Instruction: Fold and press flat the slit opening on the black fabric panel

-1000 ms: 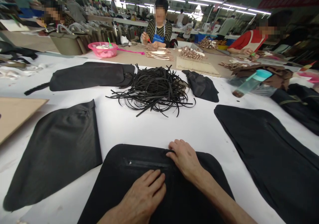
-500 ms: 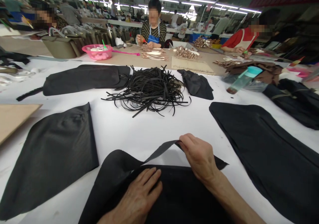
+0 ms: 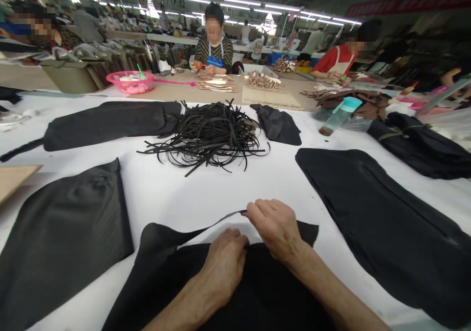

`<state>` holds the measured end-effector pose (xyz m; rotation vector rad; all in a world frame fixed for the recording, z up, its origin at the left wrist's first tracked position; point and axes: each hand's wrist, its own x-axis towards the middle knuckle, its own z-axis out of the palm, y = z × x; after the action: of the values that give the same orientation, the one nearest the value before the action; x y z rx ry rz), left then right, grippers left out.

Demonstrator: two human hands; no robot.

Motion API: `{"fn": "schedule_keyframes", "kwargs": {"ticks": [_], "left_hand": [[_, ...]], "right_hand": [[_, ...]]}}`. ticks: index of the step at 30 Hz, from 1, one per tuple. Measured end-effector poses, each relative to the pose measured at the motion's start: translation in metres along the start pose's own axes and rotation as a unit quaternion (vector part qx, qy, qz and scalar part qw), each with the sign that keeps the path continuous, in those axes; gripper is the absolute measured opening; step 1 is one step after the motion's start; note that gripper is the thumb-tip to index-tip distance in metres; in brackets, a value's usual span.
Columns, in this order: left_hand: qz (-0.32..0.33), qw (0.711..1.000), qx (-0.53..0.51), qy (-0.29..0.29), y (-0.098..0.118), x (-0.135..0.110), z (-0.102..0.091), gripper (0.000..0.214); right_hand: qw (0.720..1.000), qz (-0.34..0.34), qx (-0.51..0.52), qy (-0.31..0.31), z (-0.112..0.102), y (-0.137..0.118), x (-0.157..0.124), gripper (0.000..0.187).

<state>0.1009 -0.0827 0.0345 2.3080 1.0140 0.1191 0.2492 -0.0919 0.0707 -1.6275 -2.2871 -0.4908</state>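
Fingers (image 3: 259, 207) of the right hand (image 3: 274, 225) close in a tight pinch on the narrow tip of a pointed flap (image 3: 165, 235) of black fabric, seen from the head-worn camera at a garment workshop. The flap lifts clear of the white-covered surface (image 3: 176, 198) and runs leftward across the person's front, its long axis lying roughly crosswise, with the right hand nearer its tip. The left hand (image 3: 224, 267) lies just beside the right, curled down on a black fabric panel (image 3: 257, 292) that spreads toward the person beneath both forearms; whether it grips the cloth or only presses it cannot be told. Farther off on the surface lie another black panel (image 3: 62, 233) to the left, a third (image 3: 379, 233) to the right, and a tangled pile of black strips (image 3: 206, 140) straight ahead. Beyond, at a tan-topped table (image 3: 279, 95), a co-worker in a blue apron (image 3: 215, 59) works with both hands near a pink basin (image 3: 128, 82).
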Motion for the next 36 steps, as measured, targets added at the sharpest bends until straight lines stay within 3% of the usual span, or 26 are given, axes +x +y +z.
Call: {"fn": "schedule_keyframes", "kwargs": {"ticks": [2, 5, 11, 17, 22, 27, 31, 36], "left_hand": [[-0.003, 1.000, 0.020, -0.016, 0.000, 0.002, 0.001, 0.022], [0.006, 0.999, 0.039, -0.027, -0.002, 0.002, 0.002, 0.022], [0.035, 0.997, 0.064, -0.017, -0.008, 0.001, 0.010, 0.017], [0.076, 0.990, 0.122, 0.009, -0.019, -0.006, 0.016, 0.011], [0.044, 0.983, 0.179, 0.021, -0.043, -0.034, -0.011, 0.014], [-0.040, 0.985, 0.161, 0.041, -0.071, -0.065, -0.039, 0.023], [-0.061, 0.986, 0.139, 0.070, -0.080, -0.071, -0.038, 0.025], [-0.054, 0.985, 0.144, 0.084, -0.069, -0.063, -0.026, 0.025]], "right_hand": [[0.998, 0.027, -0.018, -0.058, 0.012, 0.002, -0.002, 0.011], [0.991, 0.072, -0.011, -0.116, 0.020, 0.002, -0.013, 0.025], [0.975, 0.082, 0.175, -0.106, 0.012, -0.006, -0.054, 0.032], [0.984, 0.023, 0.151, -0.095, 0.026, -0.009, -0.080, 0.027], [0.968, 0.063, 0.182, -0.160, 0.028, -0.009, -0.083, 0.027], [0.976, 0.072, 0.137, -0.152, 0.023, -0.014, -0.079, 0.023], [0.975, 0.079, 0.144, -0.150, 0.024, -0.028, -0.073, 0.020], [0.971, 0.076, 0.174, -0.146, 0.031, -0.046, -0.058, 0.018]]}}
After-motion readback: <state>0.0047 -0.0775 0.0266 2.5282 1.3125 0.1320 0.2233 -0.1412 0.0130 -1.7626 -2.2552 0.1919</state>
